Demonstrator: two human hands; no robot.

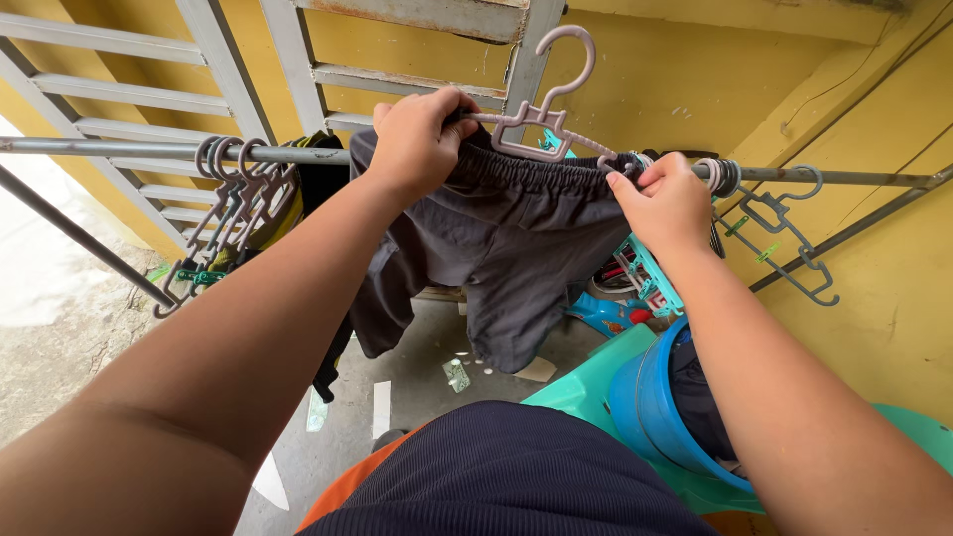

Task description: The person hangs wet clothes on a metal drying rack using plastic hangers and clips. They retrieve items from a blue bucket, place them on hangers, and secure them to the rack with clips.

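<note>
Both hands fit dark shorts (516, 238) onto a pale hanger (541, 114): left hand (422, 139) clenched on the waistband, right hand (667, 203) apparently pinching its other end. Next, hooking onto the rail (119, 149).

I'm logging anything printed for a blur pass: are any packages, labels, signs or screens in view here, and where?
Small packet or wrapper: lies flat on the concrete floor below the dark shorts; roughly rectangular, pale greenish-grey, too small to make out more.
No signs, screens or other labels show.
</note>
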